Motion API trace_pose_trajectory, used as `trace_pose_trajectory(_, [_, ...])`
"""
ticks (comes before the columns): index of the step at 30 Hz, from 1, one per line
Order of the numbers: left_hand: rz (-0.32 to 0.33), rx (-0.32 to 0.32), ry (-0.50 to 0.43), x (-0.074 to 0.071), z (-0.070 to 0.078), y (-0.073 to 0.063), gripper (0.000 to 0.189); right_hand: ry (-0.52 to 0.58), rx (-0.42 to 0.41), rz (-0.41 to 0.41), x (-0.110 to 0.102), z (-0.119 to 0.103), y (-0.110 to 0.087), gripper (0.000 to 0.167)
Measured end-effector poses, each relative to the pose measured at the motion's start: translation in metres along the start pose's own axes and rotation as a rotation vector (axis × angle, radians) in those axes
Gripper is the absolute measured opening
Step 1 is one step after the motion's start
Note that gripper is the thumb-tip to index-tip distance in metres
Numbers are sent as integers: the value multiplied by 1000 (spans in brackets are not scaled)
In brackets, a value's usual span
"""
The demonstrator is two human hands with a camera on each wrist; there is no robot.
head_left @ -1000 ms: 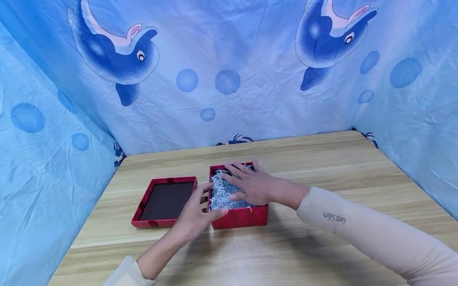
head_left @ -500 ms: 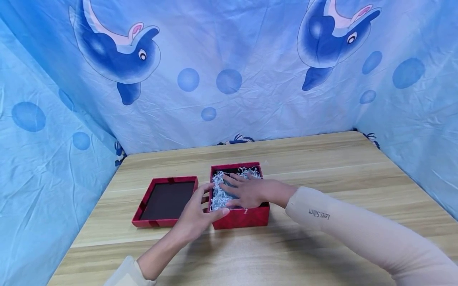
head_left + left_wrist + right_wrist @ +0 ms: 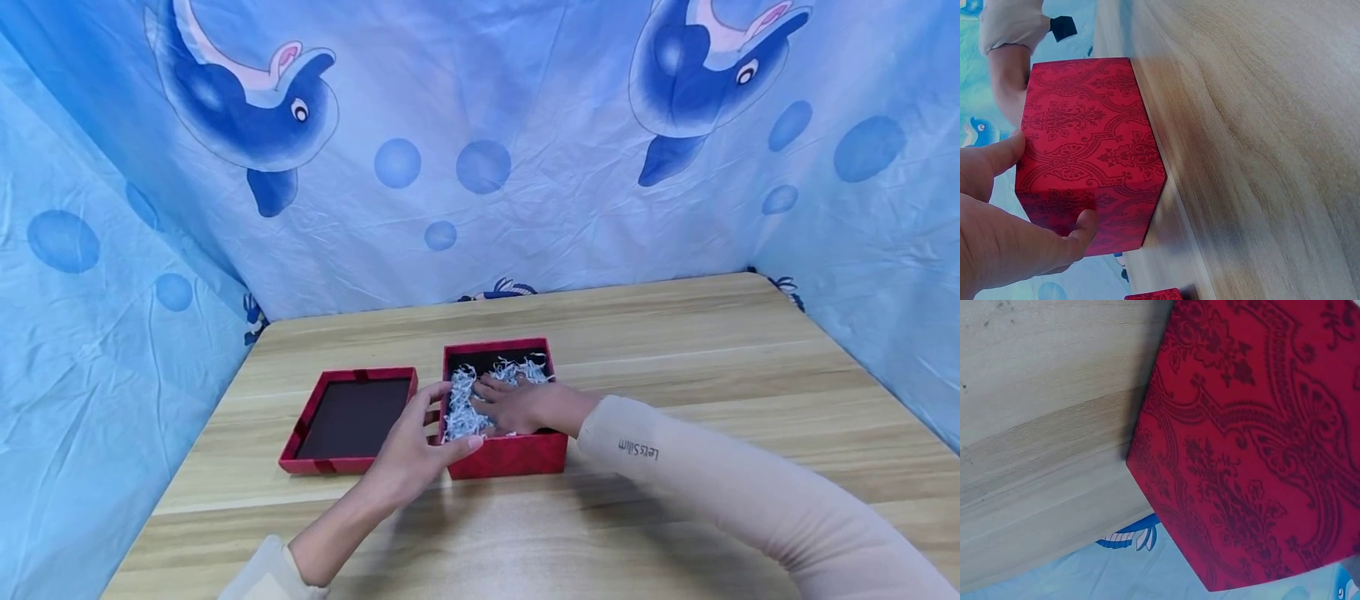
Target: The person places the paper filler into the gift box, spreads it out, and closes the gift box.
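An open red gift box (image 3: pixel 510 457) with a dark damask-like pattern stands upright on the table, filled with pale blue-white shredded paper (image 3: pixel 459 410). My left hand (image 3: pixel 407 447) holds the box at its near left corner, thumb over the front rim and fingers along the left side. In the left wrist view, that thumb and a finger (image 3: pixel 1082 240) lie against the patterned walls. My right hand (image 3: pixel 517 407) reaches inside from the right, fingers spread and pressing down on the paper. The right wrist view shows just the box's outer wall (image 3: pixel 1241 444), the hand being hidden.
Left of the box, its red lid (image 3: pixel 330 466) lies upturned, dark lining showing. The wooden table (image 3: pixel 675 333) extends to both sides. A blue cloth backdrop (image 3: pixel 480 233) with dolphin prints stands behind and along the sides.
My right hand has moved lower into the box and slightly toward me, pressing the paper down; more of the dark far inner wall shows. The left hand stays at the corner.
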State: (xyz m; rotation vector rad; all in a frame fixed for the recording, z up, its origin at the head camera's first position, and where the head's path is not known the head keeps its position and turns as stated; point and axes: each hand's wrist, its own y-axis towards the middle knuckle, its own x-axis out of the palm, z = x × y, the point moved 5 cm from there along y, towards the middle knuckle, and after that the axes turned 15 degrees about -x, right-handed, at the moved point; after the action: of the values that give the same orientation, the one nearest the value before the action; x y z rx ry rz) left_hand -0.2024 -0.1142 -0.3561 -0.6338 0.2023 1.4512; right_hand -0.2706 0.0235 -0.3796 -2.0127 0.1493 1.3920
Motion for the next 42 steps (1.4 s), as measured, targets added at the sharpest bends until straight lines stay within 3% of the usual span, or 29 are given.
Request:
trace_pose_trajectory(6, [0, -1, -1, -1, 1, 0, 79, -5, -3, 42, -10, -2, -4, 66])
trace_pose_trajectory(14, [-19, 12, -12, -1, 2, -1, 79, -40, -5, 133, -34, -12, -29, 73])
trace_pose_trajectory(23, [-7, 8, 2, -1, 1, -1, 80, -106, -17, 227, -28, -15, -46, 72])
trace_pose_trajectory(33, [-6, 28, 3, -2, 1, -1, 79, -22, -18, 114, -19, -10, -25, 71])
trace_pose_trajectory(42, [3, 8, 19, 0, 0, -2, 81, 113, -60, 78, 2, 2, 1, 75])
